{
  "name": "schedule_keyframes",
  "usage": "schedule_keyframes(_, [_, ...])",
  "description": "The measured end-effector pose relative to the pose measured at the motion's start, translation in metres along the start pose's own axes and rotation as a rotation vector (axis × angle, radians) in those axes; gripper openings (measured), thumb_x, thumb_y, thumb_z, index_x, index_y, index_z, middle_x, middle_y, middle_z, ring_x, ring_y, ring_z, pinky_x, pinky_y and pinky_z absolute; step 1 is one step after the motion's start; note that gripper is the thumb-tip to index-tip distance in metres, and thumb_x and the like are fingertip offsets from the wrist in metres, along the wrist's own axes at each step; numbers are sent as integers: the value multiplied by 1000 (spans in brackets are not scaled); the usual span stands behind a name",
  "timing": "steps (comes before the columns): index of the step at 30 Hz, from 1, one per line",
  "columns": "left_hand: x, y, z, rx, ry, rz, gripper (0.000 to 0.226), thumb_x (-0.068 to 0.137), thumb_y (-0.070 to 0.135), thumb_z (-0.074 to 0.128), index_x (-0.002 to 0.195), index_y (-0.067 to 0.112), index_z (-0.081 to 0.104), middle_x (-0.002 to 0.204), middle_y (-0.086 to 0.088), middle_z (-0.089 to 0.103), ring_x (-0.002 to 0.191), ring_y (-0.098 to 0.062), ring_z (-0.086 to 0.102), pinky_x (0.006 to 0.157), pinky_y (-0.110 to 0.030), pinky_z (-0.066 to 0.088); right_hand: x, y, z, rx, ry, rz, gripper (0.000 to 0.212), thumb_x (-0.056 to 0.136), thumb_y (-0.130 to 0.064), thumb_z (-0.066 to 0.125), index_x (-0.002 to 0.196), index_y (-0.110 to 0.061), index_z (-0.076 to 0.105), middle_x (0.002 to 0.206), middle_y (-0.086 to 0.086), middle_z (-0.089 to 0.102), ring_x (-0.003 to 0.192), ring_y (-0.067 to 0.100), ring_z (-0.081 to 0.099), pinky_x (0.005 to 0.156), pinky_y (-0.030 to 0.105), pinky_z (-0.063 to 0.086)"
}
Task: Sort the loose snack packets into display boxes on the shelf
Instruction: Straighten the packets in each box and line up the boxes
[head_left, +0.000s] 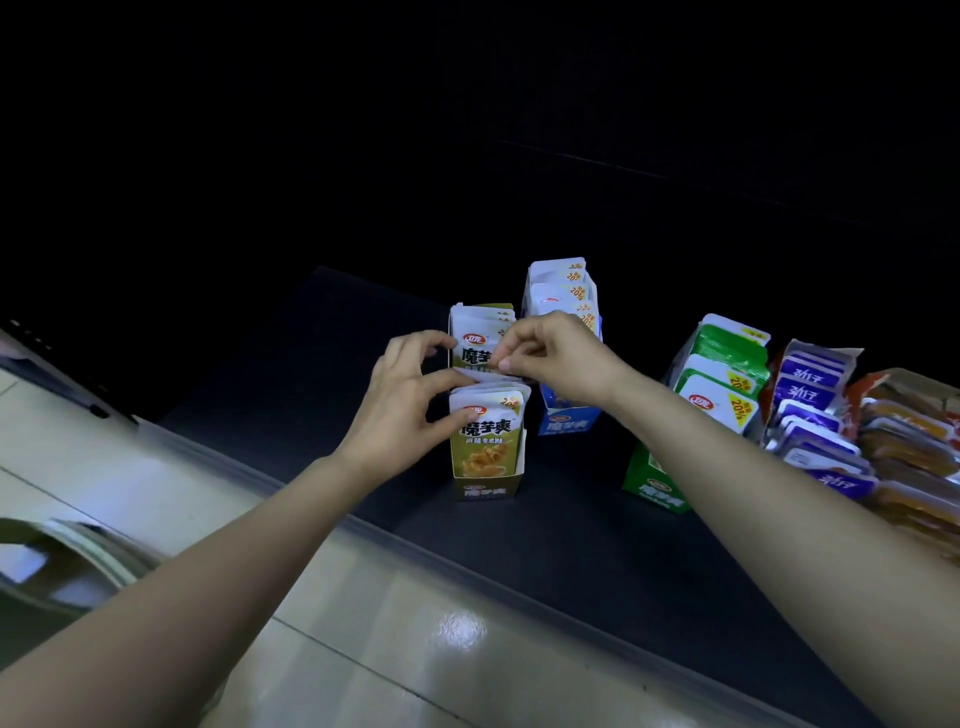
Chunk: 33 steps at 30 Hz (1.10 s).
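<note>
A yellow-olive display box (485, 488) stands on the dark shelf (322, 364), filled with upright yellow snack packets (485, 441). My left hand (410, 400) curls around the front group of packets, thumb on the foremost one. My right hand (550, 353) pinches the edge of a yellow packet (475, 348) in the rear group. Behind my right hand stands a blue display box (566, 415) with blue-white packets (558, 283).
To the right are a green display box (652, 483) of green packets, a row of purple packets (810, 410) and orange packets (909, 436) at the frame edge. The shelf's front edge runs diagonally above a pale tiled floor (415, 649). The background is dark.
</note>
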<state>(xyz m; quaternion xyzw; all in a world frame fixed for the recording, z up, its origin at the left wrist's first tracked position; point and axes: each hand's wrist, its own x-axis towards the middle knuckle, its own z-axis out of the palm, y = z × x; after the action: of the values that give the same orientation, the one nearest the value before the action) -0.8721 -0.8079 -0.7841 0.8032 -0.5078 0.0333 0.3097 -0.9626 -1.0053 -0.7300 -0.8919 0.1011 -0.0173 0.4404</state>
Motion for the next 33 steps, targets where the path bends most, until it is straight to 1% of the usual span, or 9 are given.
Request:
schedule_keyframes(5, [1, 1, 0, -4, 11, 12, 33, 84, 44, 68, 110, 23, 67, 110, 19, 57, 115, -10, 43, 96, -33, 33, -4, 4, -1, 41, -112, 21, 24, 103, -12, 44, 115, -13, 65, 107, -3, 67, 99, 3, 62, 87, 17, 48])
schedule_keyframes(8, [-1, 5, 0, -45, 38, -31, 38, 83, 28, 75, 116, 20, 60, 107, 24, 50, 113, -7, 43, 97, -31, 33, -12, 9, -13, 69, -128, 25, 25, 97, -9, 55, 121, -13, 60, 111, -3, 64, 103, 2, 60, 83, 12, 48])
schedule_keyframes(11, [1, 4, 0, -83, 19, -77, 56, 82, 28, 74, 131, 20, 48, 111, 14, 54, 116, -10, 41, 100, -31, 30, -16, 15, -7, 10, -167, 3, 28, 92, -3, 61, 119, -9, 61, 103, -3, 64, 84, -10, 58, 71, 9, 43])
schedule_keyframes(16, [3, 1, 6, 47, 0, 17, 46, 85, 46, 54, 120, 18, 63, 111, 8, 59, 114, -19, 39, 94, -34, 32, -9, 21, -5, 2, 142, -109, 41, 90, 5, 48, 126, -11, 59, 100, 0, 57, 83, -2, 54, 70, 14, 42])
schedule_keyframes(20, [6, 0, 7, 104, 15, 32, 40, 84, 46, 55, 113, 19, 64, 137, 1, 48, 129, -24, 32, 102, -37, 25, -8, 32, 5, -476, 246, -194, 50, 92, -6, 50, 141, -17, 50, 115, 0, 47, 93, 8, 47, 70, 23, 40])
schedule_keyframes(22, [8, -2, 6, 118, -1, 40, 39, 85, 46, 55, 113, 21, 63, 148, 2, 41, 136, -26, 29, 104, -40, 25, -11, 39, 12, -526, 284, -261, 46, 94, -10, 53, 140, -15, 52, 116, 3, 52, 96, 15, 52, 69, 30, 47])
schedule_keyframes(25, [7, -1, 6, 122, -31, 42, 41, 86, 47, 53, 117, 21, 62, 153, 2, 36, 141, -25, 26, 106, -43, 27, -12, 41, 10, -444, 348, -318, 35, 94, -14, 60, 128, -16, 63, 106, -4, 57, 82, 4, 51, 66, 24, 45])
schedule_keyframes(29, [10, 2, 2, 164, 7, 70, 39, 84, 43, 56, 115, 19, 62, 139, -3, 44, 131, -28, 33, 103, -43, 29, -7, 36, 7, -246, 273, -308, 12, 88, -7, 66, 98, -15, 69, 92, -11, 55, 76, 5, 53, 66, 23, 46])
schedule_keyframes(33, [9, 2, 2, 156, 29, 81, 40, 83, 40, 58, 113, 15, 62, 122, -6, 47, 124, -24, 39, 101, -36, 28, -1, 38, 3, -247, 267, -340, 19, 88, -15, 68, 107, -18, 68, 121, -6, 57, 102, 11, 57, 81, 29, 50])
